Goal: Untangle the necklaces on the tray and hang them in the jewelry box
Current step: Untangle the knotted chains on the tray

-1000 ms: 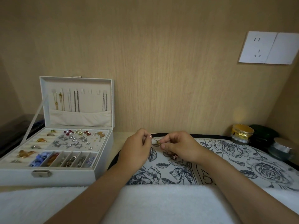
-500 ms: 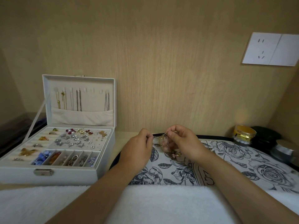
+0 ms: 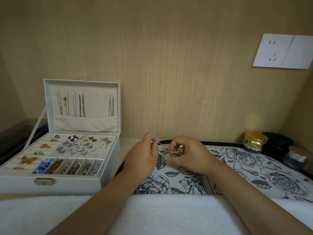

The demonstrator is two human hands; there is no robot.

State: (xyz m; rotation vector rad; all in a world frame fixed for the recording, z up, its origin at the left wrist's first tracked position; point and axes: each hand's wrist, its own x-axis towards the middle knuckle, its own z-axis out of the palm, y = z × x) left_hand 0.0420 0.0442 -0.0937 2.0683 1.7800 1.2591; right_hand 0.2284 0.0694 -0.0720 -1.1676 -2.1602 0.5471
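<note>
- Two hands are engaged on one tangled necklace cluster (image 3: 169,151), which is held just above the far edge of the floral tray (image 3: 254,168). Untangling is judged to be in progress.
- A silver chain end is pinched by the left hand (image 3: 142,158); the knot is pinched by the right hand (image 3: 188,156).
- Next, one strand should be eased free gently, then carried to a vacant hook (image 3: 96,95) in the jewelry box (image 3: 67,185).
- Compared with half a second earlier, the right hand is seen lower, nearer the tray.

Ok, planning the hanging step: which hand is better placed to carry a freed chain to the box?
Probably the left hand: the jewelry box sits to its left; the right hand would cross over. Both pinch the necklaces.
</note>
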